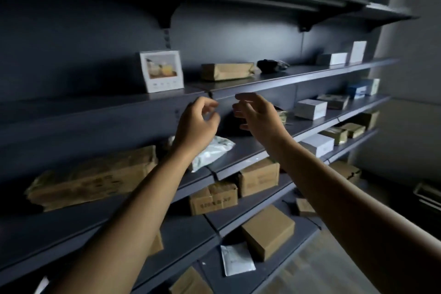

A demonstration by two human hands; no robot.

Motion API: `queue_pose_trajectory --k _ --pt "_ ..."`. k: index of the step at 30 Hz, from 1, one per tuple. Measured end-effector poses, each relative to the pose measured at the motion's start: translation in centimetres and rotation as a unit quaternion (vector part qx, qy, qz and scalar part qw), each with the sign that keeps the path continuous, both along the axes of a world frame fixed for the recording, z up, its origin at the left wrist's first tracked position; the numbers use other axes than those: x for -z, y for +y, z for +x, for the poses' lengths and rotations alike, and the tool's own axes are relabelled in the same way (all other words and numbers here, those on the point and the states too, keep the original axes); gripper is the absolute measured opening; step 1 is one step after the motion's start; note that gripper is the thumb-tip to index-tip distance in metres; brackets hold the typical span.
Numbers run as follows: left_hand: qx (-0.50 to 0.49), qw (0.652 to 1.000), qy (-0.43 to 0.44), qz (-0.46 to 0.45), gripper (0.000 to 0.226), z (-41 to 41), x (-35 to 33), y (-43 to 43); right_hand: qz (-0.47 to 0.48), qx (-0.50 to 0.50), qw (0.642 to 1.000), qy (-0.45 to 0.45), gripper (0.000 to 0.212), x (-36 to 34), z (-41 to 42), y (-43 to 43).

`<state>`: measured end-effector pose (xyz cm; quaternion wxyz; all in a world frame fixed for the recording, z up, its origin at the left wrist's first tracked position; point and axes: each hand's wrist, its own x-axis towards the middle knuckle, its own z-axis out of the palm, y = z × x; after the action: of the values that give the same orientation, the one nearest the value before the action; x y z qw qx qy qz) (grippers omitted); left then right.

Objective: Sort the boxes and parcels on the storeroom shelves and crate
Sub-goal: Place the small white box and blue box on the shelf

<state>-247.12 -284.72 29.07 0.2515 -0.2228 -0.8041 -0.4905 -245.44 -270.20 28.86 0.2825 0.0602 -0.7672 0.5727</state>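
Both of your hands are raised in the middle of the frame and carry nothing. Your left hand [198, 124] has its fingers loosely curled with thumb and forefinger close together, and your right hand [259, 118] is relaxed and half spread. They hover just in front of the lip of the dark grey metal shelf [298, 79]. On that shelf, just above your fingertips at centre frame, lies the brown kraft-paper parcel [226, 71], which looks like the nearest thing to sort. It lies flat with its long axis running left to right along the shelf, its long side facing you and its creased, folded end pointing right toward a black bundle [272, 65]. A white carton with a printed picture [162, 70] stands upright to its left, apart from it. The parcel looks light and fairly stiff, though the paper wrap may dent or slip, so take it by the two short ends, one hand on each, rather than pinching the folds. Below your left wrist, on the next shelf down, a pale plastic mailer bag [214, 151] lies slanted with one corner over the shelf edge. It looks soft, floppy and slick, so grip it across the middle. The long tape-wrapped tan parcel [93, 178] at lower left probably weighs more and wants both hands underneath.
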Motion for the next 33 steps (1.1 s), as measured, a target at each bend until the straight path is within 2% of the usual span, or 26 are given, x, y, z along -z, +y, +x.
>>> queue_pose_trajectory --k 5,14,20,26,33 --pt "0.074 0.997 -0.026 0.007 0.014 -0.6 1.0 12.7 -0.01 0.062 0.998 -0.01 0.02 1.3 1.0 12.0" --pt "0.179 0.983 -0.037 0.01 0.017 -4.8 4.1 32.6 -0.024 0.18 0.982 -0.046 0.023 4.7 0.3 29.6" --pt "0.243 0.968 -0.056 0.022 0.016 -11.2 5.9 46.1 -0.059 0.219 0.973 -0.042 0.021 5.6 -4.2 41.8" --pt "0.282 0.955 -0.092 0.027 0.019 -19.0 5.7 59.0 -0.044 0.286 0.957 -0.032 0.02 5.1 -10.5 53.3" --pt "0.315 0.943 -0.108 0.027 0.022 -23.5 7.3 72.0 -0.058 0.314 0.947 -0.027 0.022 6.1 -14.8 65.7"
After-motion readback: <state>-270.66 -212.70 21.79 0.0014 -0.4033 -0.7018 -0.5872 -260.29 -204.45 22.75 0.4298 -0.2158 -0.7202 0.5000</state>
